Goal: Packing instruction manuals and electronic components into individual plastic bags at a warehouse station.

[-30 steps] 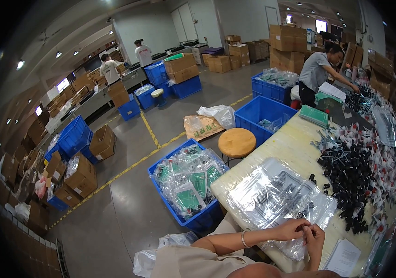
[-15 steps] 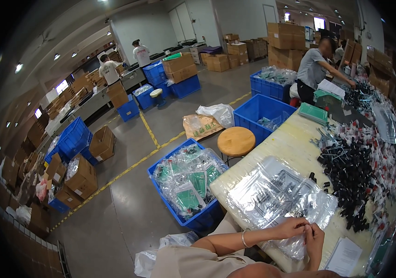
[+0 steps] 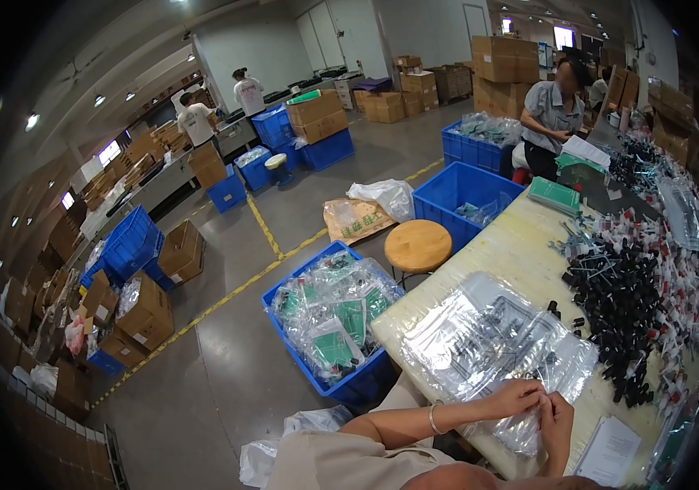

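My left hand point(image 3: 519, 398), with a bangle on its wrist, is closed in a pinch near the front edge of the table. Right beside it, my right hand point(image 3: 557, 418) is closed too, its fingertips meeting those of the left. What they pinch is too small and covered to make out. Under and around both hands lie clear plastic bags point(image 3: 468, 343), flat, shiny and overlapping. A few black-capped pieces point(image 3: 553, 309) lie at the bags' far edge. Right of them spreads a big heap of black-capped parts point(image 3: 611, 302) mixed with white and red ones.
Printed sheets point(image 3: 609, 451) lie at the table's near right. A blue crate point(image 3: 286, 359) of filled bags stands left of the table. Beyond are a round wooden stool point(image 3: 418, 246) and another blue crate point(image 3: 439, 211). Green packs point(image 3: 554, 197) lie near a seated co-worker point(image 3: 547, 114).
My hands stay together in nearly the same place, with a slight shift of the fingers. The seated co-worker has drawn an outstretched arm back from the parts heap toward the body.
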{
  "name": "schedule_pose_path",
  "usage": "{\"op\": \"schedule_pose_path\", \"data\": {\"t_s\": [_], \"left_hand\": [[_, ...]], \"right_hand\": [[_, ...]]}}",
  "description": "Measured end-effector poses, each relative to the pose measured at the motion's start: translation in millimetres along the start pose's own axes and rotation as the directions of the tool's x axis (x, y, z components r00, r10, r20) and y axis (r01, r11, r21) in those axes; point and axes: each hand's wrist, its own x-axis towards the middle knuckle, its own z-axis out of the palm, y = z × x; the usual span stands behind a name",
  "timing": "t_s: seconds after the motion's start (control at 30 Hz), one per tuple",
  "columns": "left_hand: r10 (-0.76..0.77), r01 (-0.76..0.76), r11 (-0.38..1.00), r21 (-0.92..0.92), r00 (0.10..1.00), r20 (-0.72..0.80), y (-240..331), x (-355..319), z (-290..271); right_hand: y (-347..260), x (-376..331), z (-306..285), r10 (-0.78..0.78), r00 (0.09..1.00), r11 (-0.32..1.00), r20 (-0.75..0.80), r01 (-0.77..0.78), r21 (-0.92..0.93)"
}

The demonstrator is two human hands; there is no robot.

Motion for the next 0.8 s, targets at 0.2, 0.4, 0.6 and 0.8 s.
{"op": "schedule_pose_path", "data": {"t_s": [0.2, 0.4, 0.6, 0.8], "left_hand": [[-0.018, 0.018, 0.999, -0.034, 1.000, 0.000, -0.6, 1.1, 0.6], [-0.044, 0.043, 0.993, -0.109, 0.999, -0.004, -2.0, 1.3, 0.0], [-0.031, 0.035, 0.990, -0.137, 0.999, 0.030, -5.6, 1.2, -0.2], [-0.024, 0.030, 0.993, -0.117, 0.998, 0.052, -3.6, 0.3, -0.6]], "right_hand": [[1.2, -0.4, 0.2, -0.004, 1.000, 1.000, 0.001, 0.004, -0.002], [1.7, -0.1, -0.5, -0.036, 0.999, 0.998, 0.026, 0.037, -0.048], [2.4, -0.3, -0.7, -0.025, 0.999, 0.998, 0.025, 0.027, -0.059], [11.6, 0.3, -1.9, -0.049, 0.999, 0.995, 0.024, 0.050, -0.087]]}}
